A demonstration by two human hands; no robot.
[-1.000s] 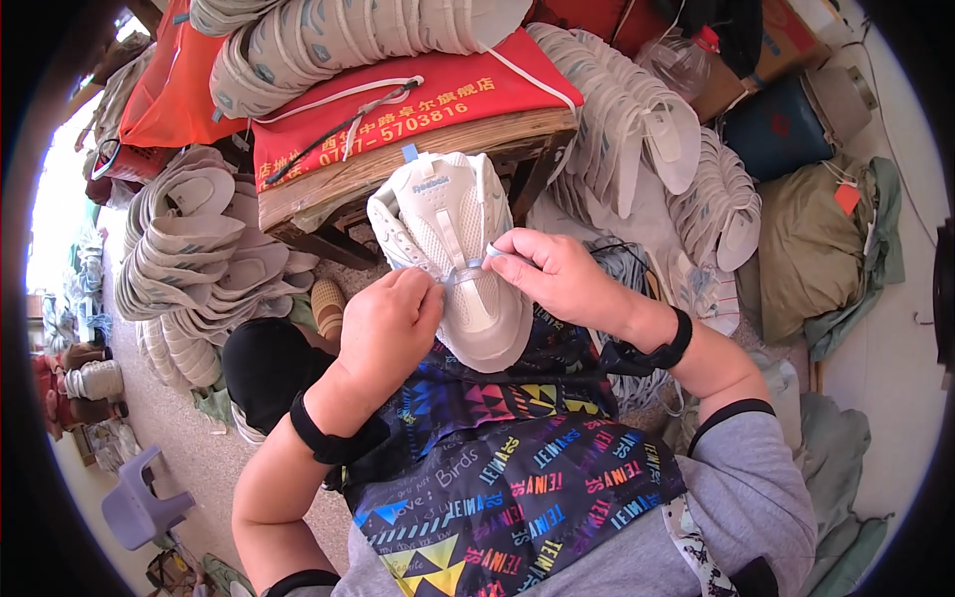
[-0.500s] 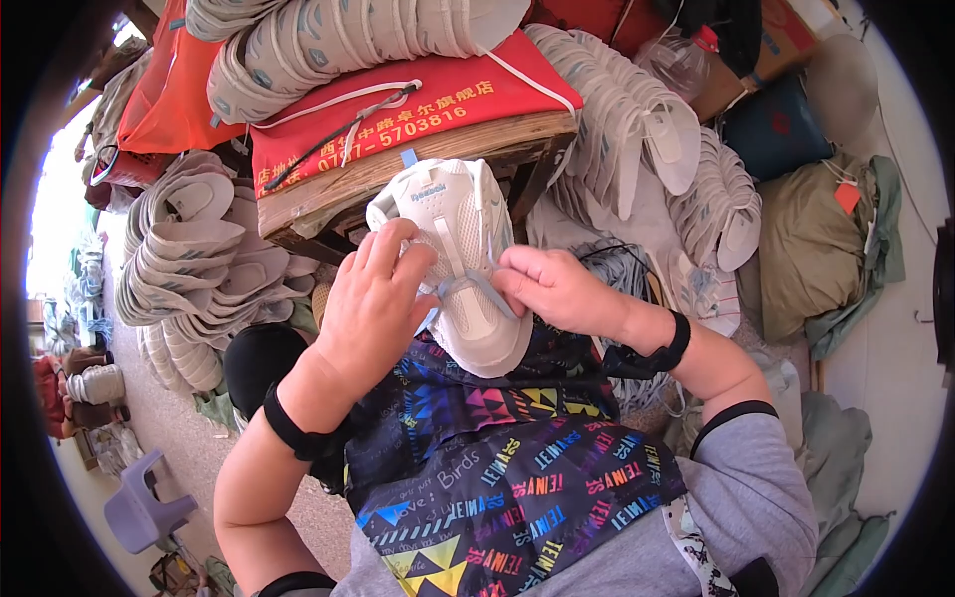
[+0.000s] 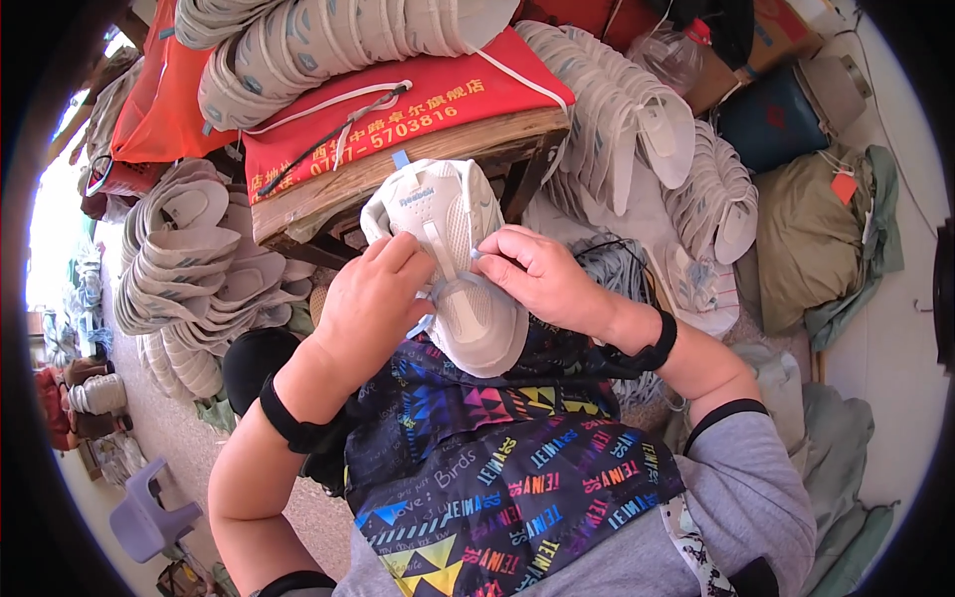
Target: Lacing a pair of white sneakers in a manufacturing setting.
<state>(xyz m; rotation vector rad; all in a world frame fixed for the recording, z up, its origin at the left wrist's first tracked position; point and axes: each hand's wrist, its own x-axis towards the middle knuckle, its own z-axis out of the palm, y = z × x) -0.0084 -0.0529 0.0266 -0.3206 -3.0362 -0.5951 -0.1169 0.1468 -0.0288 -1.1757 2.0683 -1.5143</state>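
Observation:
A white shoe upper (image 3: 482, 343) with mesh panels lies over my lap, its rounded toe toward me and its tongue pointing away. My left hand (image 3: 373, 298) is closed on the upper's left side, fingers curled over the eyelet edge. A pale blue-grey shoelace (image 3: 426, 320) shows below those fingers and crosses the throat near the toe. On the other side, my right hand (image 3: 547, 279) pinches the bluish end of the lace between thumb and forefinger, close to the right eyelet edge. The fingertips of my left hand are partly hidden.
Just beyond the upper stands a wooden bench (image 3: 398, 184) with a red drawstring bag (image 3: 348, 139) and nested uppers (image 3: 338, 50). More stacked uppers (image 3: 184, 259) lie at the left, others (image 3: 622, 119) at the right. A bundle of laces (image 3: 615, 274) hangs beside my right forearm.
My right hand has moved up and slightly left along the upper's edge, with the lace end now at its fingertips. The lace across the throat sits flatter. My left hand has shifted slightly down.

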